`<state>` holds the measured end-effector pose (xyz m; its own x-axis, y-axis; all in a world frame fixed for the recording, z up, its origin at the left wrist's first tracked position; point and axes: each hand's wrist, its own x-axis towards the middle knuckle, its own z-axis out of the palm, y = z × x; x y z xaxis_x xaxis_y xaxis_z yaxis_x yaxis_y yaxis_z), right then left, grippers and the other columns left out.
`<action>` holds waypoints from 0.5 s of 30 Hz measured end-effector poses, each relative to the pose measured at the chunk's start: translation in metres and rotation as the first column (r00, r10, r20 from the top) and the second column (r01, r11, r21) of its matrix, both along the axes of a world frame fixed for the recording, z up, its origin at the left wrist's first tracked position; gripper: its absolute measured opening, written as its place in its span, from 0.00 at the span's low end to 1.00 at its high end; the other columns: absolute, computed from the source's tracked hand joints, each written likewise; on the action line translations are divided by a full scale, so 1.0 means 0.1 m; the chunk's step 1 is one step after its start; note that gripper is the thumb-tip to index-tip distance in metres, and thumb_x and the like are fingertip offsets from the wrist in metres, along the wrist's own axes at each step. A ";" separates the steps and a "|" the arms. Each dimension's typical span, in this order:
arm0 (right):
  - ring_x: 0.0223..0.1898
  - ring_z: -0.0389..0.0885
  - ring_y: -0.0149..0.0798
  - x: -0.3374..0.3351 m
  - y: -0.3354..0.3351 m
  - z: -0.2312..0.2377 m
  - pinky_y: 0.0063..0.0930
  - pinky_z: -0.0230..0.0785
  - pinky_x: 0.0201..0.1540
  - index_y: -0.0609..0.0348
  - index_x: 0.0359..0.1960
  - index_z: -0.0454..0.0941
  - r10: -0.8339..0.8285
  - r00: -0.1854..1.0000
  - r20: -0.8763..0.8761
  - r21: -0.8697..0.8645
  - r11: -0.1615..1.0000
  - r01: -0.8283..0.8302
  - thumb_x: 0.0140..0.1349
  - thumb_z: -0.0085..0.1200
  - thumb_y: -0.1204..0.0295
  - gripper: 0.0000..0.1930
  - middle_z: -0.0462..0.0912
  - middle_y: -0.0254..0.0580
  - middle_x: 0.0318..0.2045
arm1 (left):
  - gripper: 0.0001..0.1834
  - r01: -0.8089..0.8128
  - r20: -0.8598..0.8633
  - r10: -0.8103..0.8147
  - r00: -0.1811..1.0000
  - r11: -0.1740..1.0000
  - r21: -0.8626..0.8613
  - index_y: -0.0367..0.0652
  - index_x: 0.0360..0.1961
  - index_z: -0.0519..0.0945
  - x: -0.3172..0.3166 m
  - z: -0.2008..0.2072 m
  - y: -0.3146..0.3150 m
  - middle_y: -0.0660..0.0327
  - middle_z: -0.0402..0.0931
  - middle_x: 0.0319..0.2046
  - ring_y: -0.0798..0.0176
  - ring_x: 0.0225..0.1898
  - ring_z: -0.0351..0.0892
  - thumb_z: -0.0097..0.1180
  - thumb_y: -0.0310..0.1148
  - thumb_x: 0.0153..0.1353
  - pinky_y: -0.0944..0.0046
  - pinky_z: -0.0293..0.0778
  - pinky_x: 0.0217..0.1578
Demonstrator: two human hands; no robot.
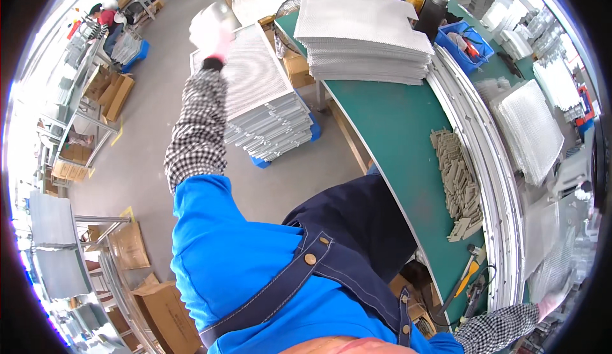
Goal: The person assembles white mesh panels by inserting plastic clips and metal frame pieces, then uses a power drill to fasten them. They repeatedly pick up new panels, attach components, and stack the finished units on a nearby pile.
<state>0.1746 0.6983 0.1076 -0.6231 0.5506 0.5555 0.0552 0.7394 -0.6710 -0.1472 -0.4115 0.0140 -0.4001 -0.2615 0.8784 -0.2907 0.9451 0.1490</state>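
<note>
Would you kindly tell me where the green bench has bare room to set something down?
The widest free patch on the green bench lies between the mesh-sheet stack and the small grey parts, bordered on the right by metal rails. A narrower strip runs between those parts and the bench's left edge. The near end is crowded with tools.

Left arm (197,124) is pointing nearly straight out ahead, left hand (212,32) is showing pale and blurred, right arm (500,330) is angling out rightward, right hand (552,303) is showing small, grip unclear.
</note>
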 end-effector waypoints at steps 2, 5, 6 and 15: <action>0.77 0.51 0.38 -0.06 -0.15 -0.10 0.36 0.37 0.79 0.55 0.76 0.57 -0.037 0.987 -0.154 -0.223 0.975 0.001 0.77 0.34 0.62 0.28 0.55 0.42 0.77 | 0.15 0.218 0.129 -0.217 0.968 0.976 0.005 0.50 0.44 0.85 -0.48 0.27 0.76 0.55 0.82 0.48 0.46 0.49 0.81 0.58 0.45 0.61 0.48 0.78 0.48; 0.78 0.48 0.41 0.37 -0.33 -0.22 0.41 0.30 0.80 0.55 0.77 0.53 0.161 0.745 -0.648 -0.583 0.524 -0.621 0.77 0.34 0.63 0.29 0.52 0.42 0.78 | 0.17 0.797 0.341 -0.769 0.541 0.598 0.082 0.52 0.47 0.85 -0.94 0.46 2.10 0.55 0.81 0.50 0.47 0.50 0.80 0.57 0.45 0.61 0.48 0.78 0.49; 0.78 0.49 0.44 0.57 -0.34 -0.28 0.44 0.28 0.80 0.57 0.77 0.53 0.160 0.535 -0.830 -0.509 0.176 -0.843 0.77 0.34 0.63 0.30 0.53 0.43 0.78 | 0.17 0.875 0.449 -0.820 0.355 0.461 0.151 0.52 0.48 0.85 -1.08 0.46 2.51 0.55 0.81 0.50 0.47 0.51 0.79 0.56 0.45 0.61 0.48 0.77 0.49; 0.76 0.53 0.44 0.30 -2.23 -0.51 0.43 0.33 0.78 0.60 0.75 0.56 0.093 0.608 -0.788 -0.539 0.371 -0.756 0.76 0.37 0.64 0.28 0.55 0.45 0.77 | 0.38 0.750 0.587 -0.810 0.004 0.391 0.534 0.54 0.62 0.80 -2.02 0.21 3.67 0.57 0.81 0.58 0.51 0.61 0.78 0.63 0.64 0.55 0.55 0.71 0.62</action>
